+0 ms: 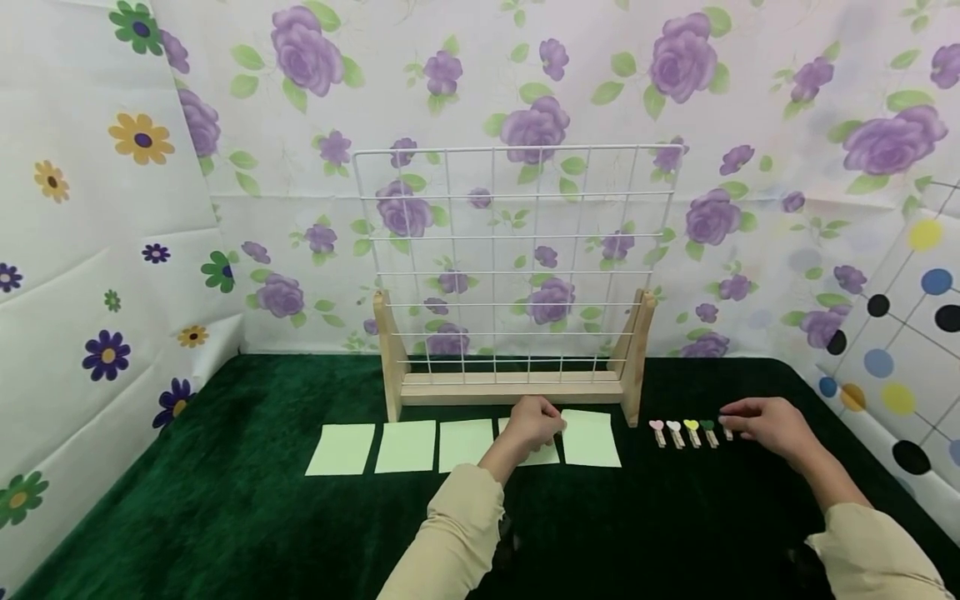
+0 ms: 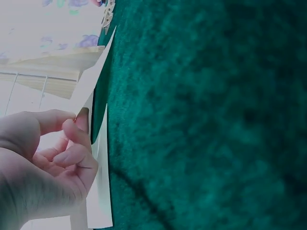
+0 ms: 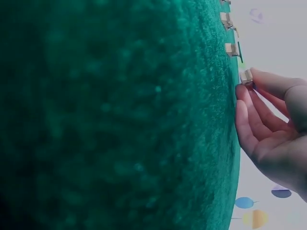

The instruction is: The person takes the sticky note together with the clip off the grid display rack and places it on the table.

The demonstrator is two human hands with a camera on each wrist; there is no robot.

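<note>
My left hand [image 1: 531, 423] pinches the left edge of the rightmost pale green paper square [image 1: 591, 438]. In the left wrist view that paper [image 2: 96, 79] is tilted up from the cloth, between thumb and fingertips. Beneath the hand lies another paper square [image 1: 542, 455], partly hidden. At the right, my right hand [image 1: 767, 423] pinches a small wooden clothespin [image 3: 246, 76] at the end of a row; its top is covered by the fingers. Beside it lie clothespins with a green heart [image 1: 708, 432], a yellow heart [image 1: 692, 432], a white heart [image 1: 675, 432] and a pink heart [image 1: 657, 432].
A white wire grid rack [image 1: 517, 237] on a wooden stand [image 1: 510, 389] stands behind the papers. More paper squares [image 1: 341, 450] lie in a row to the left. Dark green cloth [image 1: 247, 492] covers the table; a flowered sheet [image 1: 480, 75] hangs behind.
</note>
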